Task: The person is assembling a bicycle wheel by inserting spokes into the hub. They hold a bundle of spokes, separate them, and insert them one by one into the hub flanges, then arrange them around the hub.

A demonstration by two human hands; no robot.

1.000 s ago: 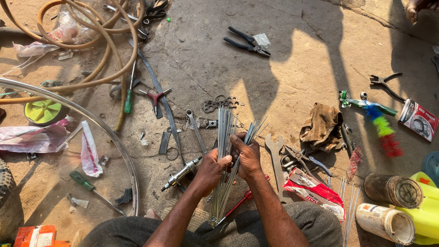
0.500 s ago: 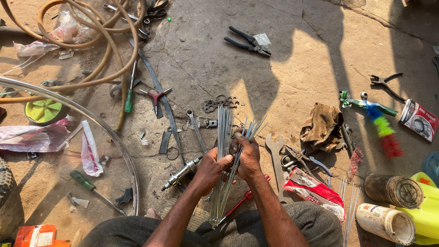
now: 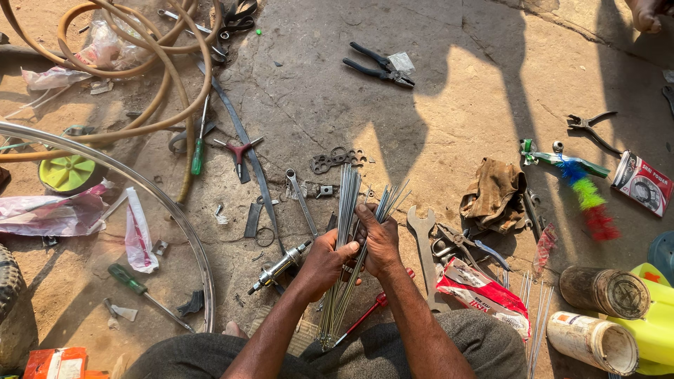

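A bundle of thin steel spokes (image 3: 345, 238) stands at lower centre of the frame, gripped by both hands: left hand (image 3: 325, 258) wrapped round it, right hand (image 3: 380, 242) pinching a few apart. Sorting seems under way; separating needs a light pinch. Hub (image 3: 279, 267) lies left, spanner (image 3: 423, 238) right, on the floor.

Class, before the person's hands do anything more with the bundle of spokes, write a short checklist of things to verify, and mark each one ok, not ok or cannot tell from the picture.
1. Both hands on the bundle of spokes: ok; left hand and right hand both grip it mid-length.
2. Spokes lined up: not ok; the upper ends fan into two groups.
3. Lower ends supported: cannot tell; they reach down between the knees.
4. Wheel hub close by: ok; it lies on the ground just beside the left hand.
5. Wheel rim close by: ok; it curves across the ground on the left.
6. Ground around the hands free of clutter: not ok; a flat spanner and scissors lie close.
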